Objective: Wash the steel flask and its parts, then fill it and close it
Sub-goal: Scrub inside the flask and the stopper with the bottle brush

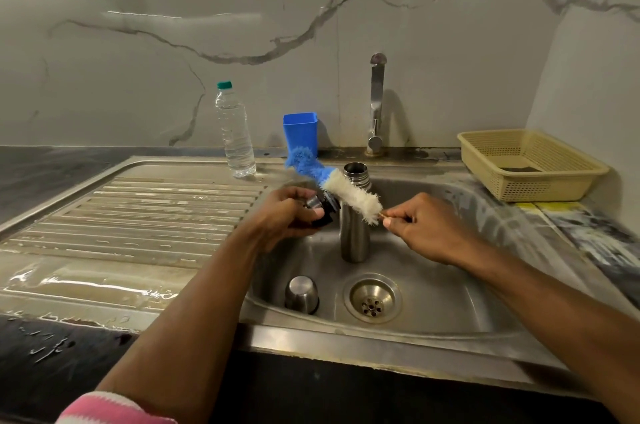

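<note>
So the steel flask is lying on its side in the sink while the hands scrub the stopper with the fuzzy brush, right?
Not quite. The head view shows the steel flask standing upright in the sink, mouth open, not lying down. The rest holds: the left hand holds the stopper and the right hand works the fuzzy brush against it.

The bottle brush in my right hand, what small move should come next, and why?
Probably draw the bottle brush back across the stopper held in the left hand: its bristles lie against the stopper, while the open flask stands waiting in the sink.
</note>
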